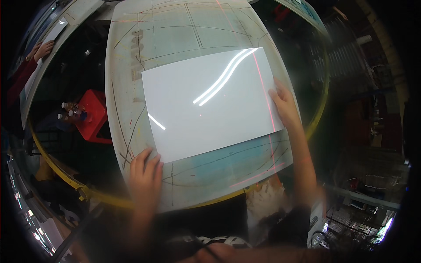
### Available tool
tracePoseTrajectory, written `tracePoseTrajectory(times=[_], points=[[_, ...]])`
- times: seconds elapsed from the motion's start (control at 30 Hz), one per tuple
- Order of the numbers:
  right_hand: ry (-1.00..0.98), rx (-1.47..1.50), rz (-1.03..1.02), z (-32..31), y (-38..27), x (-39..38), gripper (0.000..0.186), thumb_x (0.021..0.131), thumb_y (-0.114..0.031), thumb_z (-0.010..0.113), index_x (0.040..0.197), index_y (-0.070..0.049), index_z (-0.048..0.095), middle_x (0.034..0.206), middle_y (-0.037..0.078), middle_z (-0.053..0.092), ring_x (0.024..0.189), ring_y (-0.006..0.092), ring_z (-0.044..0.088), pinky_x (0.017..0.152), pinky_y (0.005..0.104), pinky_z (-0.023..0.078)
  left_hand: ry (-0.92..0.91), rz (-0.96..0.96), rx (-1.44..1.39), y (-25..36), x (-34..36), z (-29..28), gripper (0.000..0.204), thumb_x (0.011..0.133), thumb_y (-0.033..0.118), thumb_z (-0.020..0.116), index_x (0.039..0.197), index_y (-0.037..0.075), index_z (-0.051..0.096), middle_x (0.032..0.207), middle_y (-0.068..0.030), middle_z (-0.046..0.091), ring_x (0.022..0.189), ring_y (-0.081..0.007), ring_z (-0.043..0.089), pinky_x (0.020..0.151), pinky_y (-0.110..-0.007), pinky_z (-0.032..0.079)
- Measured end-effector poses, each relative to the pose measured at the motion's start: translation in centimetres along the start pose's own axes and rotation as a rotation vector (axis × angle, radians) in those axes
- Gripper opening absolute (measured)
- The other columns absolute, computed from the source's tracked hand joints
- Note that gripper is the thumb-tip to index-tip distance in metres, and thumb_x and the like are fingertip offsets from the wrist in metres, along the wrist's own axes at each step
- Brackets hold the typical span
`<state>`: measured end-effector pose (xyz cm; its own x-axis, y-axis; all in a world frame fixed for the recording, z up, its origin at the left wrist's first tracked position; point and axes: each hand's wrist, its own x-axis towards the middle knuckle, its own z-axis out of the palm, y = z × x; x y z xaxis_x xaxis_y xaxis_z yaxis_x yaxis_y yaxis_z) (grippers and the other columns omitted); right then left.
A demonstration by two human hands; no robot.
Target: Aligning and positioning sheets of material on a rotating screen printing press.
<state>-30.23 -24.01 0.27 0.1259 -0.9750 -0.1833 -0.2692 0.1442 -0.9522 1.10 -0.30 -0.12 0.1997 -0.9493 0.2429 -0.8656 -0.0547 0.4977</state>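
Note:
A glossy white sheet [193, 131] lies on a pale, marked board [228, 182], with bright light streaks reflected in its surface. At its right edge is my right hand [285, 103], closed on the rim with the thumb on top; its other fingers are partly hidden. My left hand [147, 171] rests on the board by the sheet's near left corner. Its fingers are apart, and one fingertip touches that corner. Red laser lines run down the sheet's right side and cross near the board's front edge.
A yellow rail [105, 197] curves around the board. To the left stands a red stool [94, 116] with several bottles [74, 114] on it. At the far left, another person's hands [42, 50] rest at a second table with a white sheet.

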Motion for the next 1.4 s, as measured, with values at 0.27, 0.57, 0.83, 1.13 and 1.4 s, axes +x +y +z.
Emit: tracePoseTrajectory(times=[0.27,0.57,0.83,1.13,1.4], points=[[0.02,0.006,-0.035,0.5,0.1,-0.1,0.048,0.093,-0.005,0.054,0.139,0.0,0.041,0.104,0.012,0.066,0.091,0.0109,0.061,0.08,0.0223,0.047,-0.017,-0.008,0.011,0.1,0.1,-0.1,0.017,0.08,0.002,0.066,0.096,0.002,0.064,0.114,-0.0121,0.059,0.103,-0.0319,0.056,0.086,-0.039,0.046],[0.14,-0.358,-0.242,-0.4,1.4,0.6,0.044,0.084,-0.005,0.063,0.127,-0.001,0.054,0.105,0.009,0.055,0.087,0.0143,0.053,0.078,0.0247,0.046,-0.04,-0.015,-0.008,0.5,0.3,-0.2,0.018,0.08,0.001,0.065,0.098,0.001,0.063,0.114,-0.0136,0.058,0.103,-0.0334,0.055,0.088,-0.04,0.044],[0.152,-0.49,-0.34,-0.4,2.3,1.2,0.044,0.08,-0.005,0.066,0.123,0.0,0.058,0.096,0.007,0.051,0.084,0.0158,0.049,0.077,0.0267,0.044,-0.052,-0.014,0.018,0.3,0.1,-0.2,0.018,0.081,0.001,0.064,0.099,0.0,0.063,0.116,-0.0156,0.057,0.108,-0.0338,0.055,0.09,-0.04,0.044],[0.13,-0.499,-0.312,-0.4,2.8,1.2,0.045,0.081,-0.004,0.066,0.124,0.0,0.058,0.098,0.007,0.052,0.087,0.0156,0.05,0.086,0.0272,0.044,-0.046,-0.01,0.035,0.1,0.0,0.2,0.017,0.081,0.0,0.064,0.099,0.001,0.063,0.117,-0.0141,0.057,0.11,-0.0331,0.054,0.092,-0.039,0.044],[0.13,-0.507,-0.37,-0.1,2.9,1.3,0.045,0.081,-0.007,0.067,0.123,0.004,0.057,0.1,0.01,0.053,0.087,0.0192,0.051,0.08,0.0283,0.044,-0.052,-0.027,0.067,0.0,-0.1,0.1,0.017,0.083,0.001,0.063,0.1,0.001,0.063,0.119,-0.0132,0.057,0.112,-0.0327,0.054,0.093,-0.039,0.044]])
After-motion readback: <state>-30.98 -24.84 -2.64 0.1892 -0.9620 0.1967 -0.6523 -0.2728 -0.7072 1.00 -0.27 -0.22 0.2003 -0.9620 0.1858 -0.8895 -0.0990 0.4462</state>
